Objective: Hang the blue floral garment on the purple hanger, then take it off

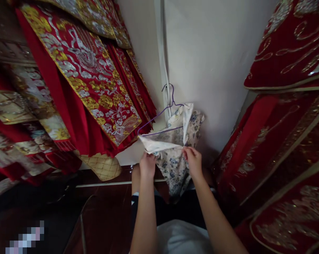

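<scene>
A white garment with a blue-grey floral print (174, 164) hangs in front of me on a purple wire hanger (154, 120). The hanger's hook rests at a pale strip on the wall. My left hand (148, 163) is closed on the garment's edge below the hanger's left end; its fingertips are partly hidden by the cloth. My right hand (192, 158) pinches the pale edge at the middle of the garment's opening. Between the hands this edge is stretched taut, and the lower part of the garment droops over my lap.
Red embroidered garments with gold and silver patterns (92, 81) hang close on the left. More red beaded garments (294, 53) crowd the right side. A pale wall (202, 53) stands ahead, and a dark reddish floor (109, 211) lies below.
</scene>
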`<state>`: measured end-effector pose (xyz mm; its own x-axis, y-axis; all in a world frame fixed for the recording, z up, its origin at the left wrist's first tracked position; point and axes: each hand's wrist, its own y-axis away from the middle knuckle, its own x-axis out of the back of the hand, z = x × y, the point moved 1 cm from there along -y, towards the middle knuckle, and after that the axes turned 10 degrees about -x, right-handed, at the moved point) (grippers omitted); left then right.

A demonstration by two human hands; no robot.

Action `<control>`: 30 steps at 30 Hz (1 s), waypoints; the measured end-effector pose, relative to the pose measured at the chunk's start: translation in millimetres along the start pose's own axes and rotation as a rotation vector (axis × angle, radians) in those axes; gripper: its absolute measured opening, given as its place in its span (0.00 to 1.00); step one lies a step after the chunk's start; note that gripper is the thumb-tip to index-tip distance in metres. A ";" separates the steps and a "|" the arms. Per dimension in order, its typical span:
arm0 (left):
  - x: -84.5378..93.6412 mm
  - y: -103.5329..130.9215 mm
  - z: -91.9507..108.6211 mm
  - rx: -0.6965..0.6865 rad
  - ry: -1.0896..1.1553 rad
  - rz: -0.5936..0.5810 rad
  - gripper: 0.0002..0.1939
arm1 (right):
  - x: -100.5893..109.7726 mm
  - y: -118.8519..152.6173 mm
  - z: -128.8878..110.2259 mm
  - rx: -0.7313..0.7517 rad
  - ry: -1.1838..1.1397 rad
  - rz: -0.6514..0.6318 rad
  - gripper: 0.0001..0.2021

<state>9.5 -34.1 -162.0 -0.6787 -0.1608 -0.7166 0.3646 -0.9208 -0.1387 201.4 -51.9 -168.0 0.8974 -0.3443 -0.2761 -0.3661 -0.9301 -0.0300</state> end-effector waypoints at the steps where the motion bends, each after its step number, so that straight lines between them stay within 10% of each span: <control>1: -4.4 5.6 -2.8 -0.052 -0.108 -0.040 0.08 | 4.7 -2.7 0.1 0.037 0.026 0.069 0.14; 5: -38.0 31.8 0.1 -0.218 -0.448 -0.404 0.09 | 12.3 -5.4 -7.9 0.223 0.132 0.242 0.20; 10: -85.2 64.3 5.1 -0.350 -0.594 -0.830 0.11 | 3.0 2.0 -14.1 -0.037 0.180 -0.393 0.25; 18: -81.0 47.3 10.3 -0.452 -0.745 -0.545 0.13 | 21.8 20.9 -38.1 -0.349 0.297 -0.749 0.27; 22: -75.7 52.1 10.6 -0.235 -0.654 -0.674 0.15 | 14.4 29.3 -54.9 -0.390 0.331 -1.027 0.24; 30: -29.3 67.1 12.5 0.029 -0.951 -1.140 0.25 | 36.7 7.0 -110.2 -0.401 -0.018 -0.566 0.19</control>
<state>45.9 -95.6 -141.8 -0.7397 0.4787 0.4729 -0.6421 -0.7124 -0.2833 259.0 -85.2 -72.4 0.9178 0.2064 -0.3392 0.2794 -0.9427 0.1825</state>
